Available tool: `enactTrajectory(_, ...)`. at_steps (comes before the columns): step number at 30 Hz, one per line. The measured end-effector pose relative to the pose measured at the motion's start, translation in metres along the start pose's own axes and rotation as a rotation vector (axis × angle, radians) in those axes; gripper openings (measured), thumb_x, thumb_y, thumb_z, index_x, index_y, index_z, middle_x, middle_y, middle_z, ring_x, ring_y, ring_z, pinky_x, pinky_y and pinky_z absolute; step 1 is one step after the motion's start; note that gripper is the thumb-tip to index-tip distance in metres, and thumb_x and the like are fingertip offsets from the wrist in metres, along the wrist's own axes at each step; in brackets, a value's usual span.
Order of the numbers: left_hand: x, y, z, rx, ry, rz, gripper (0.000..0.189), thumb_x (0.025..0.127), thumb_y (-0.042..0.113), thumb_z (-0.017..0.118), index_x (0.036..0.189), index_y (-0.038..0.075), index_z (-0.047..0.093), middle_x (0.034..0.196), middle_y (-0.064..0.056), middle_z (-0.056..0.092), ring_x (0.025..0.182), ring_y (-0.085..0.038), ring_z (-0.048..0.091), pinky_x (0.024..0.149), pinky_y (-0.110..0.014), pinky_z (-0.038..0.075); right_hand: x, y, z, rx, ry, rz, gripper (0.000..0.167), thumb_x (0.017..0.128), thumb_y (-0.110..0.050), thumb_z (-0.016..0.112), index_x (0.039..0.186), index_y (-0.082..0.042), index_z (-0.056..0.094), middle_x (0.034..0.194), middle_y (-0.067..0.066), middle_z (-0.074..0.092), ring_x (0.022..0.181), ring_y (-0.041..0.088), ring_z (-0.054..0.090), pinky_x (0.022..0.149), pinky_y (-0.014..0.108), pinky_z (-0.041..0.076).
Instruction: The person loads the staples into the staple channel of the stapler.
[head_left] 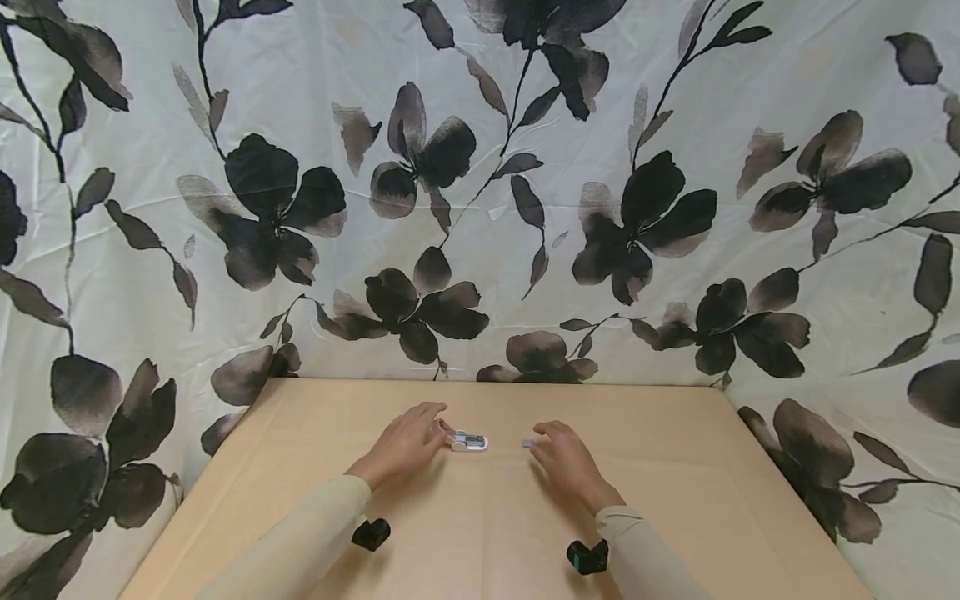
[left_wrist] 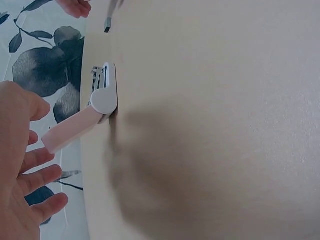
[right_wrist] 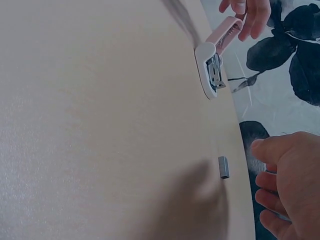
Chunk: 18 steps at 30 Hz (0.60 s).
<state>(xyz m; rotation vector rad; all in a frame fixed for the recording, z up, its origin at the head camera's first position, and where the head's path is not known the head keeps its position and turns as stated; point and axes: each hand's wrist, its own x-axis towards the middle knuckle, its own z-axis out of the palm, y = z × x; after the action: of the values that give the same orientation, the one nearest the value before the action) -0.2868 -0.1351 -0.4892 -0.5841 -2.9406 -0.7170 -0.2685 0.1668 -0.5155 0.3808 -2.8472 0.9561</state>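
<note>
A pink-and-white stapler (head_left: pixel 469 442) stands on the table with its pink top arm (left_wrist: pixel 72 129) swung far back, laying bare the metal staple channel (right_wrist: pixel 215 71). My left hand (head_left: pixel 408 440) is at that raised arm, its loosely bent fingertips right by the pink end in the left wrist view. To the right of the stapler lies a small grey strip of staples (right_wrist: pixel 223 167). Beside this strip hovers my right hand (head_left: pixel 564 458), thumb and fingers apart and relaxed, with nothing between them in the right wrist view.
The light wood-coloured table (head_left: pixel 480 525) ends at a far edge just beyond the hands. Behind it hangs a white cloth (head_left: pixel 525 250) with dark flowers. Black wrist cameras sit under both sleeves, the left camera (head_left: pixel 371 534) and the right camera (head_left: pixel 587 557).
</note>
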Motion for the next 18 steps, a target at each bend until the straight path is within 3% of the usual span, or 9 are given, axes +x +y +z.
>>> enactTrajectory(18, -0.0007, -0.0029, 0.0013, -0.028, -0.023, -0.031, 0.049, 0.104, 0.027, 0.061, 0.147, 0.006, 0.052, 0.152, -0.013, 0.055, 0.143, -0.035, 0.05, 0.118, -0.054, 0.041, 0.0023, 0.0052, 0.0058, 0.029, 0.007, 0.027, 0.032, 0.097, -0.013, 0.071, 0.126, 0.0, 0.066, 0.129, 0.016, 0.067, 0.124, 0.037, 0.062, 0.104, 0.053, 0.052)
